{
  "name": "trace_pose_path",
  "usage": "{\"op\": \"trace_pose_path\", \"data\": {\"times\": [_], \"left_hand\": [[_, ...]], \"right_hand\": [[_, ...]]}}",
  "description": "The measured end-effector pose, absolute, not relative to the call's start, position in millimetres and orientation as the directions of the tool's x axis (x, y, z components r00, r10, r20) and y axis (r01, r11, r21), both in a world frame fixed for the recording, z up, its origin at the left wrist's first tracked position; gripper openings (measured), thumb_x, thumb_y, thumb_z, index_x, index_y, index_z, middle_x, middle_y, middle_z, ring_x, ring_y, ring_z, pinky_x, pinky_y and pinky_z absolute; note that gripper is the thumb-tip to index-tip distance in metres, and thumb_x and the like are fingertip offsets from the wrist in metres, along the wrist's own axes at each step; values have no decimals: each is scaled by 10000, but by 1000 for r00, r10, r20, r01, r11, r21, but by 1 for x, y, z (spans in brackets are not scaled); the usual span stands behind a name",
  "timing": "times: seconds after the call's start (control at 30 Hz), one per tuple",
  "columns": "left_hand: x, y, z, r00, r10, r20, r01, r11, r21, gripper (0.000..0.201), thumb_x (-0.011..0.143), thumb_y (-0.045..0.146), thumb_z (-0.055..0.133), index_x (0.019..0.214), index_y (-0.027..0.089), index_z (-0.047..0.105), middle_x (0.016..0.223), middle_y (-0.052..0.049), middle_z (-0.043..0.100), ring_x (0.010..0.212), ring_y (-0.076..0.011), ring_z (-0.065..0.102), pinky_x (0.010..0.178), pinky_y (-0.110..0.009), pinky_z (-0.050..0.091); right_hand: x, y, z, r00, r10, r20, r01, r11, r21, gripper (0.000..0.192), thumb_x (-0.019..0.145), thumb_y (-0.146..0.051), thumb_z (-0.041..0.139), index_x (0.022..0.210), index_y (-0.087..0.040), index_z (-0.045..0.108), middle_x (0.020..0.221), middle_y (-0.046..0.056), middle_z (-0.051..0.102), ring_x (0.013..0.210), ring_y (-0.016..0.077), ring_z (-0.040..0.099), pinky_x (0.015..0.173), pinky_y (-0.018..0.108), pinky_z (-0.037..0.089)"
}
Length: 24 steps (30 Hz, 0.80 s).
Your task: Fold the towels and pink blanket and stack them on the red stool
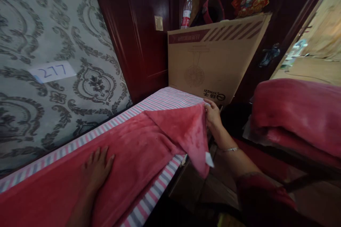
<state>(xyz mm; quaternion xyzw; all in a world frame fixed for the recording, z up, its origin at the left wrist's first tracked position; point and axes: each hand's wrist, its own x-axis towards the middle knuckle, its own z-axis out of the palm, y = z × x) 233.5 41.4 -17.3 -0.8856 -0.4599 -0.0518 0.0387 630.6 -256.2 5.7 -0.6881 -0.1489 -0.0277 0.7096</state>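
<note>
Left hand point(97, 165) flat, fingers spread, palm down on the pink blanket point(138, 149), which covers the striped sheet point(165, 101). Right hand point(213, 115) fingers pinched shut on the blanket's far edge, with a folded corner hanging below them and a white tag point(209, 159) at its tip. Just beyond the right fingers: cardboard box point(213, 60); bottle point(187, 10) on top. Folded pink blanket stack point(298, 113) right of them.

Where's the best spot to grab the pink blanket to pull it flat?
Probably the folded-back corner, from the bed's right edge. It lifts clear of the striped sheet and hangs free, so fingers can pinch it. The right hand holds its top edge; the left hand lies flat on the blanket.
</note>
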Motion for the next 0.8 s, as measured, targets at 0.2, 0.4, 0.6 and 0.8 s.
{"op": "trace_pose_path", "data": {"times": [0.2,0.4,0.6,0.8], "left_hand": [[232,45,-22,560,822,103,827,-561,-22,608,997,440,311,1525,164,432,1619,-174,334,1489,-340,302,1153,-539,290],[230,46,-29,578,801,157,815,-577,-58,599,991,423,310,1525,182,436,1611,-159,357,1471,-350,328,1142,-558,293],[225,50,-37,565,813,141,824,-563,-61,616,984,440,309,1543,202,407,1630,-122,333,1494,-324,300,1159,-530,290],[216,61,-51,552,824,126,834,-550,-49,702,911,489,308,1517,165,454,1608,-115,376,1486,-318,329,1170,-523,294]], "right_hand": [[620,-243,5,867,411,280,357,-122,-926,659,765,-367,604,1397,-187,550,1163,87,697,1026,230,659,889,366,537],[669,-228,93,730,334,597,683,-306,-664,479,757,-113,590,1223,-163,692,1249,118,686,1196,270,603,1093,437,412],[763,-150,189,823,306,478,565,-355,-745,342,848,-106,599,1163,0,679,1138,178,675,1115,221,603,1045,412,398],[819,-80,147,850,396,347,465,-255,-848,496,848,-94,629,1340,-43,589,1148,167,690,960,182,660,890,322,513]]}}
